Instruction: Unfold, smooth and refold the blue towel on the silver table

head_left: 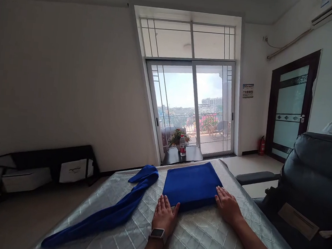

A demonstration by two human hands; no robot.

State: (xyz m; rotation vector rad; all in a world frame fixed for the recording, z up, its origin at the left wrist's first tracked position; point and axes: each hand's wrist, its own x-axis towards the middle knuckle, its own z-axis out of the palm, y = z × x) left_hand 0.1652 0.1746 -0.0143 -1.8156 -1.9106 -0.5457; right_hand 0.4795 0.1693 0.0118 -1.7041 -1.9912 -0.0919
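A blue cloth bundle (192,185), folded into a thick, flat square, lies on the silvery quilted table cover (196,239). At its near left corner rests my left hand (165,216), fingers laid out straight and thumb apart, a watch on the wrist. My right hand (229,205) touches the near right edge, its fingers extended against the cloth. Neither hand is closed around anything. To the left, a long twisted strip of the same blue cloth (117,211) stretches diagonally across the cover, its far end curled over.
Beyond the table stands a small dark table (194,153) with a bottle (183,146) and a potted plant (178,137). A black armchair (318,180) is close on the right. Boxes (76,171) sit along the left wall. Sliding glass doors (191,103) are at the back.
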